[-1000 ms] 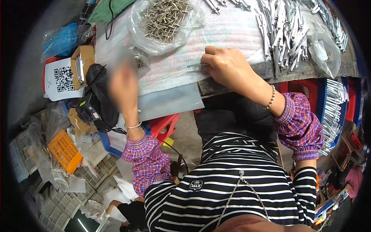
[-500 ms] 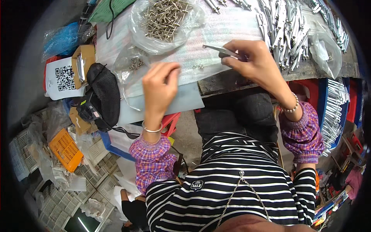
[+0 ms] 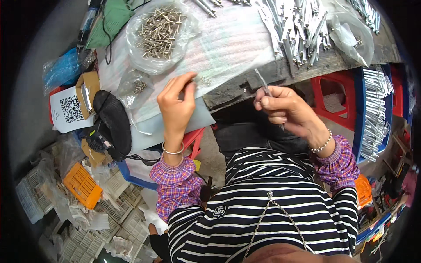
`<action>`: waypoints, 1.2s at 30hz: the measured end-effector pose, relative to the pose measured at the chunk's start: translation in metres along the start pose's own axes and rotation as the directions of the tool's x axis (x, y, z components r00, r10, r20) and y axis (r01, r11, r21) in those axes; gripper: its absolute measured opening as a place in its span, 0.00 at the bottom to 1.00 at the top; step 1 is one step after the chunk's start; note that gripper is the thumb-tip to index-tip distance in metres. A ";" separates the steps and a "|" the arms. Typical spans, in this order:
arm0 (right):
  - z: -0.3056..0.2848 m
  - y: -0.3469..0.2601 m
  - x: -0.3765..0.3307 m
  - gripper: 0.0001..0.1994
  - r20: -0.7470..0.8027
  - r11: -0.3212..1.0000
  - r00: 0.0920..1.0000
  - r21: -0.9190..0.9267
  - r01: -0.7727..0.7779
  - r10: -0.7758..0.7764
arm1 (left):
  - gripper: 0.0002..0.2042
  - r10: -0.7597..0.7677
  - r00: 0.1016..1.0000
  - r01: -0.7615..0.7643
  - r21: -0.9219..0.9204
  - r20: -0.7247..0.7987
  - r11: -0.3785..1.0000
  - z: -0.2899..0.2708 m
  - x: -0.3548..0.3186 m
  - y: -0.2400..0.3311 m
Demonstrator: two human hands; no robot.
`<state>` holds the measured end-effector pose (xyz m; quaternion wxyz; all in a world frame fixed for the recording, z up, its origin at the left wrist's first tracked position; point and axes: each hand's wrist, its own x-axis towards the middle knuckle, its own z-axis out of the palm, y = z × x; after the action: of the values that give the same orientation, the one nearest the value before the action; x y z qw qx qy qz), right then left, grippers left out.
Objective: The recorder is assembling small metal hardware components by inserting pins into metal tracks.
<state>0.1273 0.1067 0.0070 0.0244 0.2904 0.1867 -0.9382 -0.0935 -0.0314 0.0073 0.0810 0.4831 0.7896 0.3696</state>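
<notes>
My left hand (image 3: 176, 101) is over the front part of the sheet-covered bench, its thumb and index finger nearly together in a pinch beside a few tiny metal pieces (image 3: 204, 80). Whatever is between those fingertips is too small to make out. My right hand (image 3: 289, 107) is closed around a slim grey metal bar (image 3: 262, 79) and holds it tilted up, in front of the bench edge. Beyond my left hand lies an open clear bag of pin-like metal fasteners (image 3: 160, 33). A smaller clear bag (image 3: 138, 87) with small metal parts sits nearer to it.
Long silvery metal parts (image 3: 302, 28) are heaped at the back right, beside another clear bag (image 3: 353, 41). A blue bin (image 3: 372, 114) of similar parts stands right of a red stool (image 3: 335, 98). Left are a black mesh pouch (image 3: 115, 118) and an orange crate (image 3: 82, 185).
My right hand has drawn back toward my body, bringing the metal bar off the bench and turning it more upright. My left hand is now beside the tiny pieces. The view has shifted.
</notes>
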 end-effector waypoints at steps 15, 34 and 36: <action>-0.012 0.023 -0.001 0.06 -0.016 0.989 0.999 0.147 0.033 -0.031 | 0.06 -0.339 0.839 0.544 -0.656 0.425 0.524 0.012 -0.025 0.052; -0.012 0.029 -0.002 0.08 -0.125 0.984 0.977 -0.070 0.165 -0.173 | 0.07 -0.194 0.886 0.440 -0.631 0.422 0.639 0.039 -0.031 0.069; -0.012 0.029 -0.002 0.08 -0.123 0.983 0.976 -0.076 0.170 -0.178 | 0.07 -0.197 0.884 0.444 -0.631 0.424 0.636 0.039 -0.031 0.069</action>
<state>0.1396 0.0840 -0.0106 -0.0604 0.3320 0.2429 -0.9095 -0.0096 -0.0194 0.0182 0.4518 0.3157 0.6339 0.5426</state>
